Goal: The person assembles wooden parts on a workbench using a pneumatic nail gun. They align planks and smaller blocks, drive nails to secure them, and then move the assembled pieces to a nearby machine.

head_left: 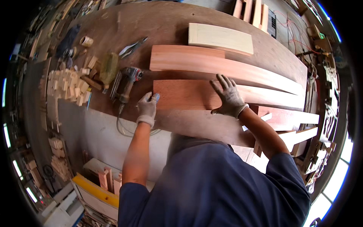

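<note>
Board (181, 94) on table (159, 22).
Right hand (229, 98) splayed wide across it, clasping nothing; left hand (146, 108) half-curled at its end (can't tell if gripping).

Looking like a woodworking shop; planks (185, 94) are lying mid-frame; a power tool (127, 84) is sitting left of centre; wood blocks (68, 85) are lying heaped further left

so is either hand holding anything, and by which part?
Hold can't be confirmed: left hand is at the left end of a reddish board, right hand spread open over it.
</note>
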The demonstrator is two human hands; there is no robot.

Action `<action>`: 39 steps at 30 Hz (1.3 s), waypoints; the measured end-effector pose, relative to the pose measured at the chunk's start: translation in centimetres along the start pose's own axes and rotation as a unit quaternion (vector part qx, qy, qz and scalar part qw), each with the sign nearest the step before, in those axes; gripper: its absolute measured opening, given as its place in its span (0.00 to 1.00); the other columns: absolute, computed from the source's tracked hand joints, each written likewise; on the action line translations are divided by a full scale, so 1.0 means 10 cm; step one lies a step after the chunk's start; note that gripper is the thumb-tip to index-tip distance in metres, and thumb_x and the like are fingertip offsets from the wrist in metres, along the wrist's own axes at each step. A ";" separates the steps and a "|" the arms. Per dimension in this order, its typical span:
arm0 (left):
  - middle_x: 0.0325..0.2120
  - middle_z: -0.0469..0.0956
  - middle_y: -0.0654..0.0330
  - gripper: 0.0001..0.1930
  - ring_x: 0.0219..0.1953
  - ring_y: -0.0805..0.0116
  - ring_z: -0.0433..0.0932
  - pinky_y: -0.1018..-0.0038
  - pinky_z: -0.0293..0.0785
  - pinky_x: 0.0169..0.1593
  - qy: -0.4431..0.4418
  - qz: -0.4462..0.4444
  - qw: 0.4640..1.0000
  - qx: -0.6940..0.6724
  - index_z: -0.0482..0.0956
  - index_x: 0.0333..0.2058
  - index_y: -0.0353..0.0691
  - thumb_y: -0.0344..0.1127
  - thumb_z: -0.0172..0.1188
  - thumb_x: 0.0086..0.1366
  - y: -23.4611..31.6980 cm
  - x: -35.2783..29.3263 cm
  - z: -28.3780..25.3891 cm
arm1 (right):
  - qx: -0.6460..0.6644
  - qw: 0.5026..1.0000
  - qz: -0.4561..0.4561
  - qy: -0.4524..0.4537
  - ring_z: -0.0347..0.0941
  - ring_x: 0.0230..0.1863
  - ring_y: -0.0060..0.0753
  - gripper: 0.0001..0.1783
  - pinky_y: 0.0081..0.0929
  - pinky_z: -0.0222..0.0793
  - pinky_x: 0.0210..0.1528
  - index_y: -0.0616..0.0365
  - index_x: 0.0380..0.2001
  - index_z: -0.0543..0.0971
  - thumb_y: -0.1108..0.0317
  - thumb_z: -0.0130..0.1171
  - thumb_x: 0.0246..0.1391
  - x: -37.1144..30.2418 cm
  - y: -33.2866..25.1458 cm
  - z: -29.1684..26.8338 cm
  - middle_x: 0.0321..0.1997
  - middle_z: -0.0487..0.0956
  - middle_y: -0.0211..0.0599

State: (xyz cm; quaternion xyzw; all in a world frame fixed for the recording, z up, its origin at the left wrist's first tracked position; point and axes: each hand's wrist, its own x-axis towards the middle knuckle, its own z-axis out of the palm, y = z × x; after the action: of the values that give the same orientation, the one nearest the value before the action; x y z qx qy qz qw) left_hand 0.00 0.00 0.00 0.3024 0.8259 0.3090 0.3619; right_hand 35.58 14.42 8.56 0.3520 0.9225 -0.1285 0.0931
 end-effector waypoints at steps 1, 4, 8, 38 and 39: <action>0.56 0.84 0.45 0.27 0.58 0.49 0.82 0.67 0.75 0.62 -0.013 0.006 1.000 -0.012 0.82 0.60 0.35 0.45 0.69 0.68 0.03 -0.03 -0.07 | 0.027 0.999 0.034 0.024 0.48 0.82 0.63 0.72 0.57 0.46 0.81 0.52 0.78 0.59 0.33 0.81 0.34 -0.09 0.05 0.01 0.81 0.54 0.61; 0.60 0.81 0.45 0.31 0.59 0.58 0.80 0.68 0.73 0.64 -0.007 -0.011 0.998 -0.058 0.77 0.64 0.30 0.45 0.69 0.69 0.10 -0.06 0.13 | 0.075 0.988 0.104 0.082 0.55 0.78 0.64 0.69 0.57 0.54 0.78 0.59 0.75 0.63 0.38 0.83 0.34 -0.48 0.57 0.01 0.78 0.59 0.64; 0.62 0.79 0.49 0.31 0.61 0.62 0.78 0.70 0.70 0.66 -0.020 0.030 0.994 -0.105 0.72 0.68 0.31 0.42 0.66 0.74 0.43 0.08 0.12 | 0.170 0.956 0.190 0.145 0.64 0.73 0.61 0.46 0.51 0.62 0.74 0.62 0.71 0.69 0.53 0.74 0.54 -0.83 0.91 0.60 0.75 0.68 0.57; 0.36 0.85 0.53 0.12 0.41 0.50 0.84 0.57 0.79 0.46 0.057 0.312 0.918 0.240 0.87 0.36 0.41 0.42 0.64 0.72 0.50 0.54 0.47 | 0.171 0.957 0.146 0.185 0.78 0.41 0.55 0.34 0.50 0.72 0.49 0.57 0.31 0.81 0.34 0.75 0.44 0.18 0.69 0.63 0.34 0.81 0.48; 0.36 0.85 0.53 0.11 0.41 0.50 0.83 0.57 0.79 0.46 0.054 0.304 0.920 0.241 0.87 0.36 0.41 0.42 0.64 0.72 0.52 0.54 0.47 | 0.173 0.954 0.157 0.188 0.77 0.40 0.56 0.34 0.51 0.72 0.48 0.57 0.31 0.81 0.33 0.75 0.44 0.18 0.67 0.63 0.34 0.81 0.48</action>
State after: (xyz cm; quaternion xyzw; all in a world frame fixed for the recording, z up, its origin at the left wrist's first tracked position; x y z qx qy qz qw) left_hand 2.10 8.55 -0.94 0.6004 0.7617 0.2113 0.1212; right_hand 39.29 18.50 0.93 0.5208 0.8200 -0.2016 -0.1255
